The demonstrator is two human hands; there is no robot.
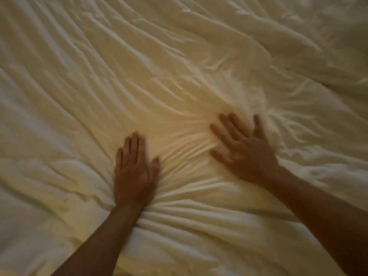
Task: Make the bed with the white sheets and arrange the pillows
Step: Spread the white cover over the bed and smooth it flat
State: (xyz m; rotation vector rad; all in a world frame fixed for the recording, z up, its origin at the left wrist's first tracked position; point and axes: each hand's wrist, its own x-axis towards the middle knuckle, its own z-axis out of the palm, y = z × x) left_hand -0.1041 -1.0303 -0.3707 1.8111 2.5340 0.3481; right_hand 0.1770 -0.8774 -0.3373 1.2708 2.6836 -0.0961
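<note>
White sheet (179, 66) is filling the whole view, lying creased, with folds bunching between the two hands. Right hand (245, 150) is pressing flat on it, fingers straight and spread. Left hand (133, 172) is pressing palm-down beside it, fingers straight and together, grasping nothing.

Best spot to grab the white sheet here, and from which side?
Probably the thick raised fold beyond the right hand. It stands proud of the sheet, so it can be pinched across its ridge from above. No edge is in view, and the creases elsewhere look shallow.
</note>
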